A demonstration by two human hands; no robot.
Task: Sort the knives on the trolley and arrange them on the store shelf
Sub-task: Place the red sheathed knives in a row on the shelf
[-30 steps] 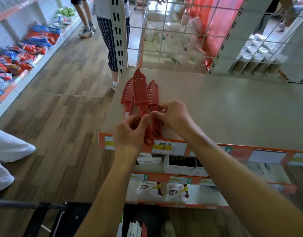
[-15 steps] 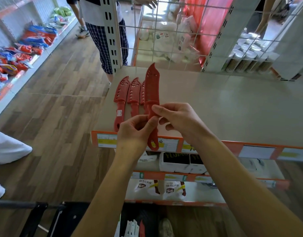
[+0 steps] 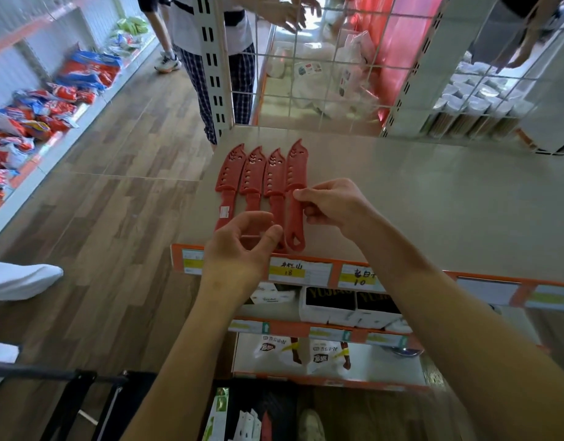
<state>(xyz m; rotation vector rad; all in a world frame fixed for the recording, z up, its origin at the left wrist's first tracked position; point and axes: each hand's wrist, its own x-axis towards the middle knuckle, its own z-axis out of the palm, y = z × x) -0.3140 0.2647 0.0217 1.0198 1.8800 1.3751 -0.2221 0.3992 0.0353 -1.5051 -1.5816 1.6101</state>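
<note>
more packs [image 3: 249,423] are seen in the trolley [image 3: 80,389] below. the hands are held apart: the left hand [image 3: 239,249] is loosely curled and empty, while the fourth knife [image 3: 295,173] is pinched by the right hand [image 3: 335,205]. held upright a moment ago, that knife is now laid flat beside three knives [image 3: 252,176] at the front-left corner of the shelf [image 3: 433,198]; its placement is judged nearly done.

Matt red plastic, pierced with holes, for the four knives [image 3: 261,183]; smooth, faintly sheened beige board for the shelf top [image 3: 433,202]. Paper for the price labels [image 3: 301,272], white-painted metal for the wire grid [image 3: 322,58]. Satin wood-grain planks for the floor [image 3: 115,186], glossy film for the snack bags [image 3: 51,106].
</note>
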